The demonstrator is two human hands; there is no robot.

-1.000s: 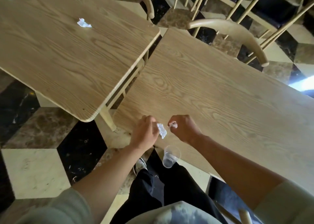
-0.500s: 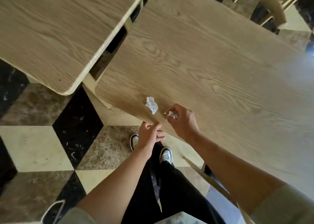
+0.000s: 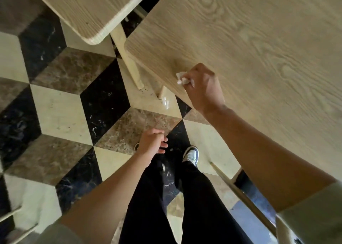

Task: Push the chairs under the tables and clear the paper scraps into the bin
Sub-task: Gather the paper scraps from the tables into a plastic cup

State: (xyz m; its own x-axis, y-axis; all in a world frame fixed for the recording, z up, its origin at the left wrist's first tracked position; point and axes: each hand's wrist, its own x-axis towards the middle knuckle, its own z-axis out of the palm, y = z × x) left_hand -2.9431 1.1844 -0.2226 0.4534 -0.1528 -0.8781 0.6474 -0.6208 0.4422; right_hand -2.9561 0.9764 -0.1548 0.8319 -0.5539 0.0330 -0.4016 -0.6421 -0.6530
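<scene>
My right hand (image 3: 202,88) rests on the near corner of the right wooden table (image 3: 249,40), its fingers closed around white crumpled paper scraps (image 3: 182,79) that stick out at the fingertips. My left hand (image 3: 152,144) hangs below the table edge over the floor, above my legs, fingers loosely curled and holding nothing. A clear plastic cup (image 3: 166,102) lies on the floor beside a table leg under the near corner. A second wooden table (image 3: 88,8) stands at the upper left, apart from the first by a narrow gap.
The floor (image 3: 61,112) is tiled in black, brown and cream diamonds. Pale table legs (image 3: 127,58) stand in the gap between the tables. A chair's wooden rail (image 3: 240,195) runs at the lower right, and another chair part (image 3: 11,216) shows at the lower left.
My right hand has gathered the loose scrap that lay on the table into its grip. My left hand has dropped away from the table edge. The view has tilted further down.
</scene>
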